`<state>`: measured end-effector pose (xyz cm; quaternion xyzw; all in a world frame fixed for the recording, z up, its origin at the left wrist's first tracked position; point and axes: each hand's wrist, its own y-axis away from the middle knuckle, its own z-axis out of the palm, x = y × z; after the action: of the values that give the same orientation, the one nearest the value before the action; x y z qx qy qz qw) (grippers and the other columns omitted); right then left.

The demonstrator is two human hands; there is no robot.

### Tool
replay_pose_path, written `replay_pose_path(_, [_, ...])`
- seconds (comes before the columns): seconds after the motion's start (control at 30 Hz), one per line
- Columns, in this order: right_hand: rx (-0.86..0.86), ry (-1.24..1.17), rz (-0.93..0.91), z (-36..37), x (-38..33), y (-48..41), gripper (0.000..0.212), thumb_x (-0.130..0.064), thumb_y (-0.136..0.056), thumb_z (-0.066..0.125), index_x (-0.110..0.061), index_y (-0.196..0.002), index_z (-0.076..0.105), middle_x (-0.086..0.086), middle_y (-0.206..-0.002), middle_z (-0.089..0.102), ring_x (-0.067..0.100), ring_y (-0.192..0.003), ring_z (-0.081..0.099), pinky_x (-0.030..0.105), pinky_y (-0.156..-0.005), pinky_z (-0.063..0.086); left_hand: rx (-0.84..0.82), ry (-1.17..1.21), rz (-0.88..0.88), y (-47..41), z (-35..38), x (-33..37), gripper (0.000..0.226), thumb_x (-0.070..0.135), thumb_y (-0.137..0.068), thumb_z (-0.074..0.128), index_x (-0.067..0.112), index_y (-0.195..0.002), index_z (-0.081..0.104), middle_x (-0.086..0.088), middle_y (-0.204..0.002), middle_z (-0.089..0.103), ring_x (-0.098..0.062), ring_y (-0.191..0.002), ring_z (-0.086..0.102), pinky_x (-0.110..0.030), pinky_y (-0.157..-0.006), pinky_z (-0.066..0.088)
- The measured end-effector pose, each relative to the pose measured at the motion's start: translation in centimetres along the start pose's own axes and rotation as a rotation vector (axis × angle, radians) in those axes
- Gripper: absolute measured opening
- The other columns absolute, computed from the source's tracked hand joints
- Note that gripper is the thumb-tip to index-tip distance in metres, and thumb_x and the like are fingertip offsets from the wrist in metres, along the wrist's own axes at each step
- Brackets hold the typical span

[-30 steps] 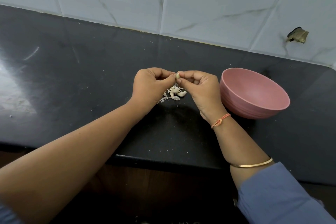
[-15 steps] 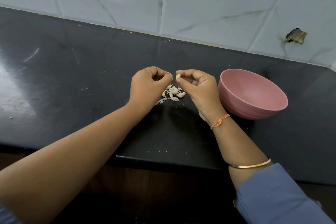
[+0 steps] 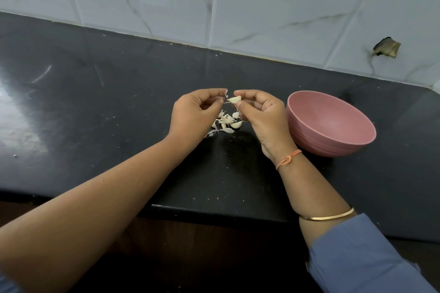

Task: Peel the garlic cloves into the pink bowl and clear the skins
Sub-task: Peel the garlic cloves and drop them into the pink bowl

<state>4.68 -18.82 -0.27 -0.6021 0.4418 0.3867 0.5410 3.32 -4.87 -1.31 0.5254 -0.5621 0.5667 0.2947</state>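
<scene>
My right hand [image 3: 259, 114] pinches a pale garlic clove [image 3: 234, 99] between thumb and fingertips, held above the counter. Just left of it, my left hand [image 3: 195, 114] pinches a thin strip of papery skin [image 3: 225, 94] that it has pulled off the clove. Below and between the hands lies a small pile of garlic cloves and loose skins [image 3: 226, 122] on the black counter. The pink bowl [image 3: 333, 123] stands to the right of my right hand, tilted toward me; nothing shows inside it.
The black stone counter [image 3: 95, 102] runs wide to the left and ends at a front edge [image 3: 214, 214] close to me. White marbled tiles [image 3: 238, 7] back it, with a broken hole [image 3: 385, 47] at the right. Small skin flecks dot the counter.
The hands have drawn a little apart. My left hand has pulled a strip of skin away from the clove, which now shows more clearly in my right fingers.
</scene>
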Motion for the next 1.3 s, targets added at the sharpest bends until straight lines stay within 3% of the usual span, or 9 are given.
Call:
replay_pose_path(0.1, [0.000, -0.010, -0.015, 0.00, -0.09, 0.03, 0.015, 0.001, -0.086, 0.060, -0.010, -0.091, 0.069, 0.000, -0.085, 0.069, -0.003, -0.067, 0.060, 0.018, -0.070, 0.049, -0.068, 0.000, -0.001, 0.14, 0.17, 0.11, 0.021, 0.017, -0.091, 0.062, 0.029, -0.107, 0.069, -0.001, -0.084, 0.072, -0.026, -0.082, 0.067, -0.031, -0.075, 0.057])
replay_pose_path(0.2, [-0.012, 0.020, -0.032, -0.01, 0.15, -0.11, 0.015, 0.001, -0.087, 0.060, -0.009, -0.092, 0.070, 0.004, -0.094, 0.069, -0.001, -0.077, 0.061, 0.018, -0.073, 0.049, -0.085, -0.045, 0.019, 0.13, 0.12, 0.24, 0.015, 0.019, -0.090, 0.063, 0.032, -0.095, 0.070, -0.001, -0.080, 0.072, -0.025, -0.080, 0.068, -0.035, -0.076, 0.057])
replay_pose_path(0.37, [0.016, 0.096, -0.103, -0.08, 0.68, -0.43, 0.024, -0.001, -0.085, 0.063, -0.023, -0.087, 0.071, 0.015, -0.105, 0.065, 0.022, -0.096, 0.064, 0.028, -0.082, 0.053, -0.075, -0.073, 0.027, 0.25, 0.07, 0.34, 0.011, 0.023, -0.090, 0.063, 0.030, -0.088, 0.071, 0.000, -0.075, 0.071, -0.023, -0.076, 0.067, -0.039, -0.074, 0.057])
replay_pose_path(0.5, [-0.002, 0.116, -0.120, -0.01, 0.36, -0.20, 0.021, 0.004, -0.085, 0.061, -0.012, -0.092, 0.071, 0.010, -0.099, 0.069, 0.012, -0.088, 0.066, 0.019, -0.078, 0.052, -0.054, -0.082, 0.027, 0.15, -0.05, 0.18, 0.014, 0.022, -0.088, 0.064, 0.033, -0.081, 0.070, 0.003, -0.072, 0.071, -0.020, -0.074, 0.068, -0.035, -0.072, 0.058])
replay_pose_path(0.6, [-0.017, 0.066, -0.085, 0.16, 0.16, -0.03, 0.018, 0.002, -0.084, 0.064, -0.010, -0.095, 0.070, 0.009, -0.093, 0.071, 0.007, -0.080, 0.066, 0.016, -0.071, 0.051, -0.035, -0.098, 0.035, 0.11, -0.09, 0.09, 0.012, 0.022, -0.087, 0.065, 0.031, -0.083, 0.072, 0.012, -0.067, 0.069, -0.004, -0.065, 0.064, -0.017, -0.061, 0.052])
replay_pose_path(0.67, [-0.017, 0.055, -0.085, 0.22, 0.11, 0.04, 0.016, 0.000, -0.082, 0.067, -0.009, -0.095, 0.070, 0.007, -0.087, 0.071, 0.007, -0.077, 0.067, 0.017, -0.070, 0.052, -0.026, -0.111, 0.047, 0.17, -0.10, 0.17, 0.013, 0.023, -0.087, 0.065, 0.032, -0.082, 0.072, 0.016, -0.064, 0.067, 0.002, -0.062, 0.062, -0.012, -0.058, 0.048])
replay_pose_path(0.93, [-0.023, 0.053, -0.077, 0.03, 0.16, -0.11, 0.015, 0.002, -0.083, 0.065, -0.007, -0.093, 0.071, 0.007, -0.087, 0.072, 0.015, -0.081, 0.070, 0.026, -0.077, 0.056, -0.022, -0.115, 0.065, 0.19, -0.14, 0.28, 0.016, 0.019, -0.085, 0.066, 0.033, -0.078, 0.071, 0.010, -0.071, 0.071, -0.017, -0.071, 0.068, -0.029, -0.066, 0.056])
replay_pose_path(1.3, [-0.014, -0.047, -0.004, 0.06, -0.14, 0.01, 0.013, 0.005, -0.083, 0.063, 0.000, -0.094, 0.068, 0.009, -0.083, 0.070, 0.010, -0.071, 0.068, 0.022, -0.072, 0.056, -0.018, -0.261, 0.099, 0.29, 0.00, 0.25, 0.014, 0.018, -0.086, 0.064, 0.028, -0.082, 0.073, 0.016, -0.071, 0.068, -0.005, -0.067, 0.064, -0.018, -0.063, 0.052])
